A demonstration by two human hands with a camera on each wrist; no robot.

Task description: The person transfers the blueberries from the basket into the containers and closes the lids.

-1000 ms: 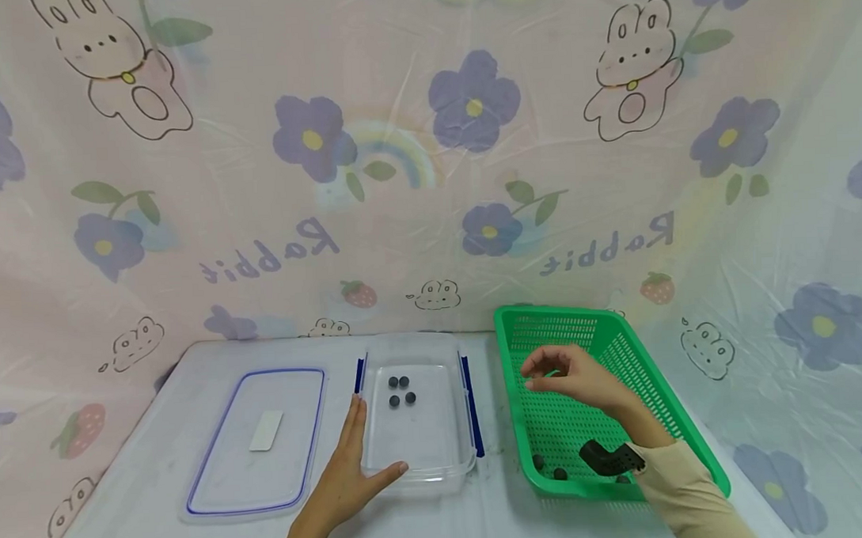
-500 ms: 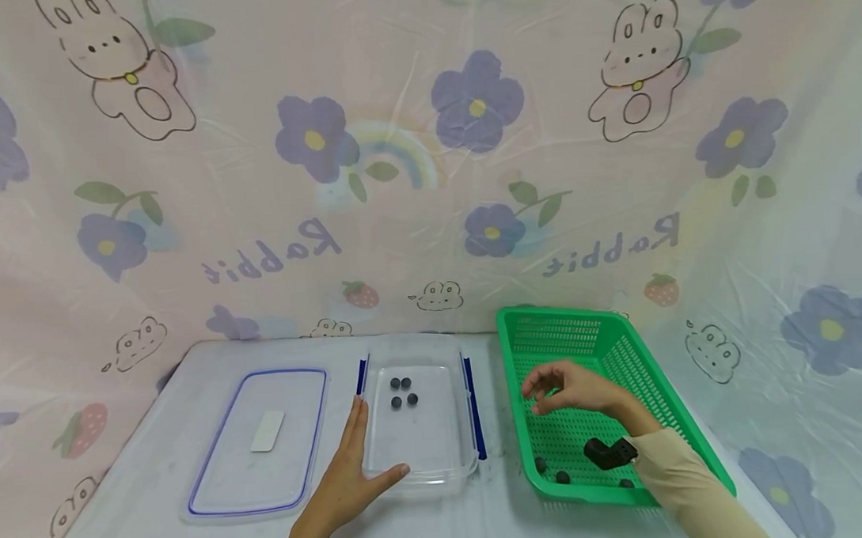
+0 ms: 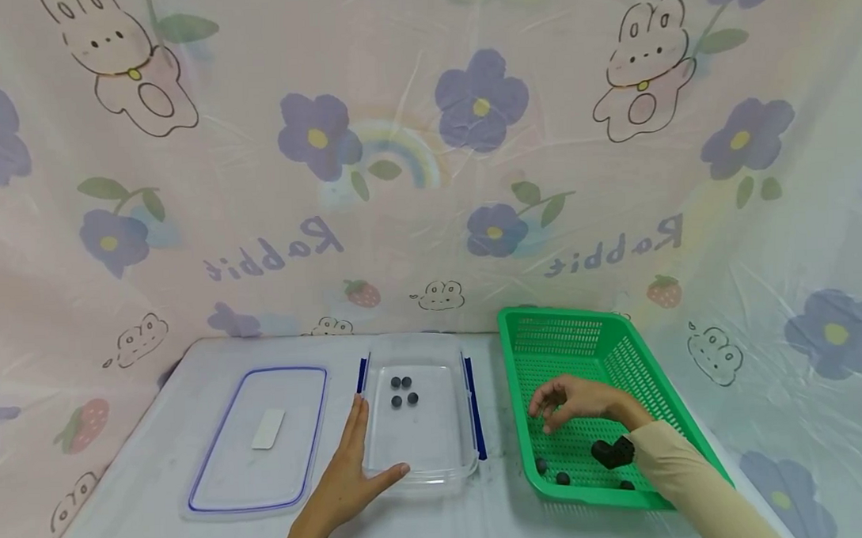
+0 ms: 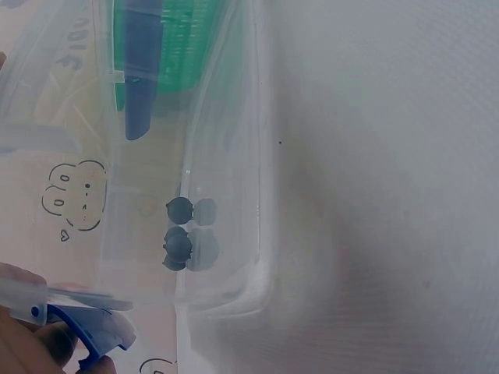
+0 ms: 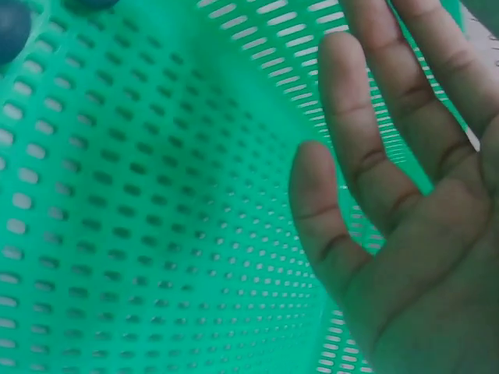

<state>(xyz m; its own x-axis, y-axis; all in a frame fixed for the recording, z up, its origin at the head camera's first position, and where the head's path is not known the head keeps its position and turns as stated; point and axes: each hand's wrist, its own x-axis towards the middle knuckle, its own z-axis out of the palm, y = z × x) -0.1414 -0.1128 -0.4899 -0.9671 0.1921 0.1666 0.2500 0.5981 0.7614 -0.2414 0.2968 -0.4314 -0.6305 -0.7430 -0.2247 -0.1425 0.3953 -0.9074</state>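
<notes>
Four blueberries (image 3: pixel 396 402) lie in the far half of the clear plastic container (image 3: pixel 414 448); from the left wrist they overlap each other, so there the count is hard to make out. The left hand (image 3: pixel 347 476) is along the container's left side, its fingers straight and the thumb spread wide to the near rim; its fingertips cover the lower part of the blue latch (image 3: pixel 362 376), and at the left wrist the hand is mostly cut off by the picture's edge; it grasps nothing that I can see. The right hand (image 3: pixel 580 397) hangs inside the green basket (image 3: pixel 589 495), half open, with fingers loosely bent and the palm holding nothing; below it, three loose berries (image 3: pixel 563 479) are at the near end, the rightmost partly hidden by the rim; from the right wrist only two show, both cut off; the clear lid (image 3: pixel 242 473) lies left, carrying a white rectangle (image 3: pixel 269 429), which I cannot identify.
</notes>
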